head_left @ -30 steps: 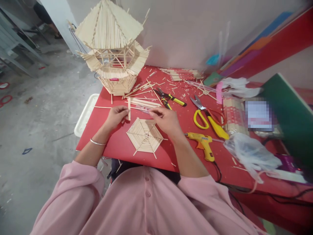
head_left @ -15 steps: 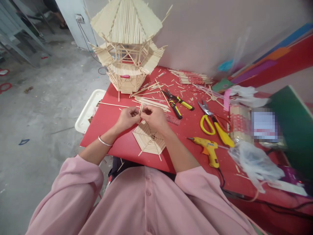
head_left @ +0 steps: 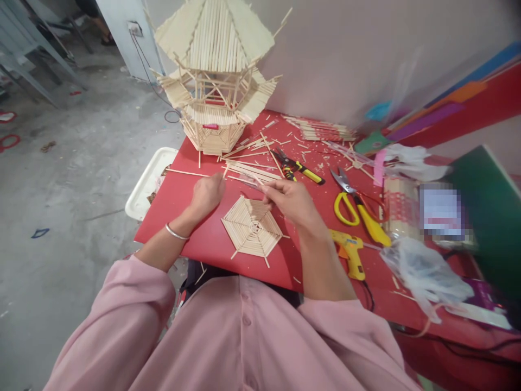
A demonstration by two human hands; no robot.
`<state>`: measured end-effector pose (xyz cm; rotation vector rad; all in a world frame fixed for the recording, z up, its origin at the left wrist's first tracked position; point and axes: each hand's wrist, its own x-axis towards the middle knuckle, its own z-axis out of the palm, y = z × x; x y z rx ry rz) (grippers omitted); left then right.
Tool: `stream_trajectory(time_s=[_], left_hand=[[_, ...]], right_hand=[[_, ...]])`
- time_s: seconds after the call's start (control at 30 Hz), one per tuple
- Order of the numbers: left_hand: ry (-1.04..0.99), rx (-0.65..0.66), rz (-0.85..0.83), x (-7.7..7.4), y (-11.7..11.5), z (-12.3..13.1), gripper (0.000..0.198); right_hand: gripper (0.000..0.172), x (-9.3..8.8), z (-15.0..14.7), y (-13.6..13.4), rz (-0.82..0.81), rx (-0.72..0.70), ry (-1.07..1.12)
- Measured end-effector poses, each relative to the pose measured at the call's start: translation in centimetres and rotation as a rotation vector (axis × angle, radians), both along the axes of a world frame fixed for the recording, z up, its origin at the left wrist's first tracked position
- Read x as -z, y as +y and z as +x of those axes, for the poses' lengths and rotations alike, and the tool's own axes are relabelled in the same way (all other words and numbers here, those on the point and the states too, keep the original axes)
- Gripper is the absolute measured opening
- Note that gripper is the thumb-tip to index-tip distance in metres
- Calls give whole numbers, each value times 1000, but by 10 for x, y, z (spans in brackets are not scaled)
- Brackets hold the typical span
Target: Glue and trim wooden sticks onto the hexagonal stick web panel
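My left hand is closed in a fist, and a short wooden stick pokes up from it. To the right, my right hand pinches another thin wooden stick between thumb and fingers. The two hands are apart. Just below them, a hexagonal panel of glued sticks lies flat on the red table, with several stick ends jutting past its edge. Loose sticks lie beyond my hands. A tiered pagoda model made of sticks stands behind them.
Yellow-handled cutters, yellow scissors and a yellow glue gun lie to the right. Farther right are packs of sticks and a clear plastic bag. A white tray sits beyond the table's left edge.
My hands were together over the panel's top edge and have moved apart, the right one to the right. Each now shows a separate stick, and more of the panel is visible.
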<state>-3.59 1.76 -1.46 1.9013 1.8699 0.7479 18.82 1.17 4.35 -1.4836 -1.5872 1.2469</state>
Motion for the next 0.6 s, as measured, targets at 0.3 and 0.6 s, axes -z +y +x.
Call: stream_trajectory(time_s=[0.3, 0.6], left_hand=[[199, -65, -74, -9, 2, -1, 31], [-364, 214, 211, -29, -2, 0, 33]], right_hand=[[45, 11, 9, -19, 6, 70, 80], [51, 14, 7, -24, 212, 91, -99]])
